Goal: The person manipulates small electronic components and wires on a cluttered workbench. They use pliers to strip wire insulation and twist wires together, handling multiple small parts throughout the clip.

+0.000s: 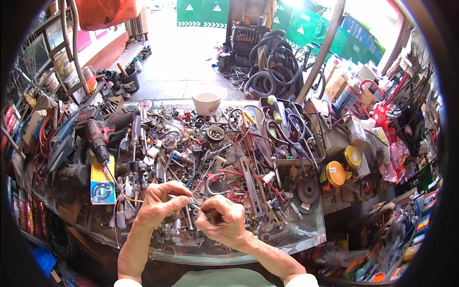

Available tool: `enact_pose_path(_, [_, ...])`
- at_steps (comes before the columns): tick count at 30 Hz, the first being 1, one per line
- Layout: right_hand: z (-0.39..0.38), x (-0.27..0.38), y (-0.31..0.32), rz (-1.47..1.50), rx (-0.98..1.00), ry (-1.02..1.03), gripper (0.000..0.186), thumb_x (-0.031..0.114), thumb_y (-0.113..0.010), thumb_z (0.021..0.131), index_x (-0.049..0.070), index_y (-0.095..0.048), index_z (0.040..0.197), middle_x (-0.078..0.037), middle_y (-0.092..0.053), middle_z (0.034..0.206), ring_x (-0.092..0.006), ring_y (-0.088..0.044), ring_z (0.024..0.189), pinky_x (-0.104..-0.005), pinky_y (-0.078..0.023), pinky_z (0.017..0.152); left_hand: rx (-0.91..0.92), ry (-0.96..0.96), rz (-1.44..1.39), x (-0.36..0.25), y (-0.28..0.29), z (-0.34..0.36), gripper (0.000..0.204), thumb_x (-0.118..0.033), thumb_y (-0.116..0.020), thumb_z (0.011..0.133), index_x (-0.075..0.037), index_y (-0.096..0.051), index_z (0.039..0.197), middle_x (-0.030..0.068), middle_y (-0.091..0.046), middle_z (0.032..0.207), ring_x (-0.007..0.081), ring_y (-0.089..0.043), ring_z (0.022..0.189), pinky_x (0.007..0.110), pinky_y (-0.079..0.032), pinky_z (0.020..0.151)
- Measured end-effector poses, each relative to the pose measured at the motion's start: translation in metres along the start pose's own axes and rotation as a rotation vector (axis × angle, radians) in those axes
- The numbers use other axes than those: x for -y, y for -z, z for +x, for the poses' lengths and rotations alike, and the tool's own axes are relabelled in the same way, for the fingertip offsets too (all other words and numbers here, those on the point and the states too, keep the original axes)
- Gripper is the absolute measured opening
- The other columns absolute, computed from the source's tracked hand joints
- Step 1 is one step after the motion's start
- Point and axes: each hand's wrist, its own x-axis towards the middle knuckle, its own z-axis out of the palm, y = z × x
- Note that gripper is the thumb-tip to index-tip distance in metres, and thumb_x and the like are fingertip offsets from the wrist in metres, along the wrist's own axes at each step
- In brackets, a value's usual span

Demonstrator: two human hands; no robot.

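Over the front part of a cluttered workbench, my two hands meet with bent fingers. My left hand pinches a small, thin metal-looking piece between thumb and fingertips. My right hand is curled closed at the other end of this piece, its fingertips almost touching the left ones. Fingers cover much of the piece, so its exact kind is unclear. Beneath and around both hands lie loose bolts, fittings and other small metal parts. A long, slotted grey metal bar lies to the right of my right hand.
A red-and-black cordless drill and a yellow-and-blue box lie at left. Behind the parts stands a white bucket. A tray of scissors and pliers sits back right, near a grinding disc and yellow-lidded tins.
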Motion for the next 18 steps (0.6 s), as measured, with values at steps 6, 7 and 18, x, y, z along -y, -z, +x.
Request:
enact_pose_path(6, [0.002,-0.003,0.001,-0.22,0.076,0.098,0.017,0.004,-0.076,0.073,0.006,-0.063,0.085,-0.006,-0.066,0.075,-0.0187,-0.063,0.055,-0.0298,-0.051,0.05,-0.196,0.014,-0.179,-0.003,-0.001,0.008,0.025,-0.005,-0.077,0.085,0.001,-0.069,0.108,0.0041,-0.07,0.082,0.0031,-0.057,0.059,0.016,-0.037,0.047])
enact_pose_path(7, [0.0,-0.004,0.001,-0.227,0.141,0.08,0.019,0.01,-0.075,0.077,0.008,-0.063,0.092,-0.006,-0.064,0.081,-0.0249,-0.064,0.06,-0.0344,-0.052,0.052,-0.212,0.012,-0.171,-0.002,-0.001,0.008,0.024,-0.004,-0.078,0.085,0.001,-0.069,0.107,0.0038,-0.069,0.082,0.0033,-0.057,0.059,0.016,-0.037,0.047])
enact_pose_path(18, [0.004,-0.009,0.004,-0.365,0.262,0.077,0.023,0.006,-0.077,0.077,0.007,-0.069,0.098,-0.008,-0.069,0.089,-0.0249,-0.069,0.065,-0.0328,-0.056,0.056,-0.222,-0.018,-0.135,0.011,-0.001,0.01,0.027,-0.007,-0.082,0.082,-0.003,-0.058,0.094,0.0019,-0.063,0.079,0.0035,-0.057,0.06,0.02,-0.045,0.049])
